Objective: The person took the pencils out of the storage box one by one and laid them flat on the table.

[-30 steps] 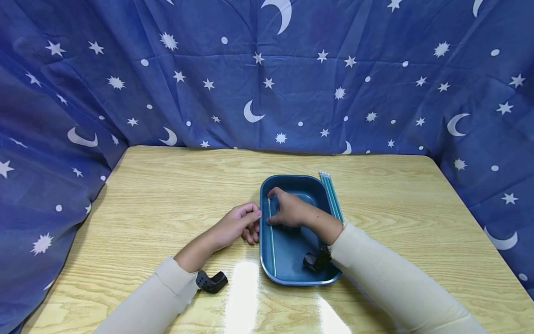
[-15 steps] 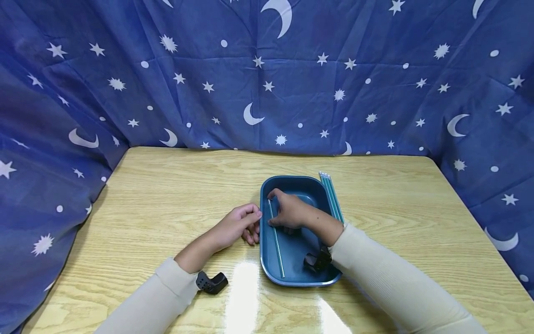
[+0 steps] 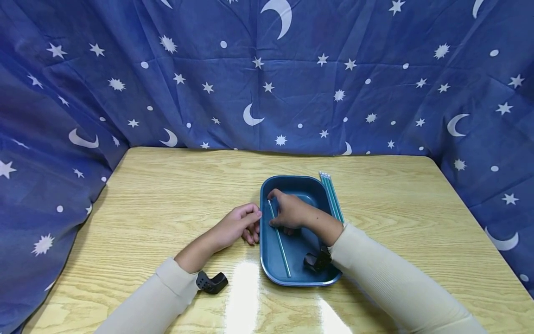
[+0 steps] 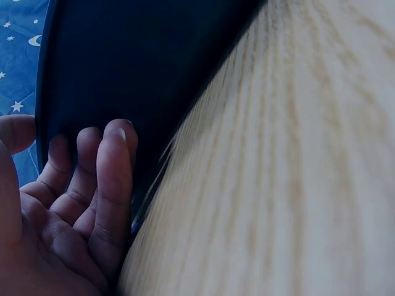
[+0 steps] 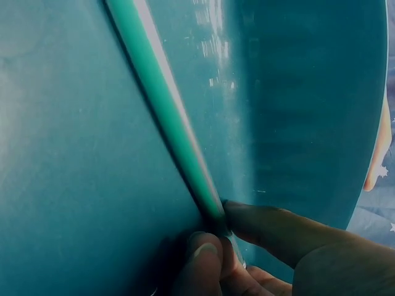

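Note:
A dark blue rectangular tray (image 3: pixel 298 273) stands on the table in the head view. Inside it lies a slim green pencil (image 3: pixel 282 250), slanting toward the near side, its white-tipped end under my right hand (image 3: pixel 292 211). That hand reaches into the tray and pinches the pencil (image 5: pixel 170 111) between thumb and fingers (image 5: pixel 262 225), as the right wrist view shows. My left hand (image 3: pixel 239 222) rests at the outside of the tray's left wall. In the left wrist view its loosely bent fingers (image 4: pixel 114 179) lie against the dark wall, holding nothing else.
Several green pencils (image 3: pixel 333 197) with pale ends lie side by side on the table, along the tray's right side. A wood-grain table (image 3: pixel 179 185) spreads around, backed by a blue curtain (image 3: pixel 217 102) with stars and moons.
The pencil's near end has swung rightward, away from the tray's left wall, while its far end stays at my right hand. The left hand and the tray have hardly moved.

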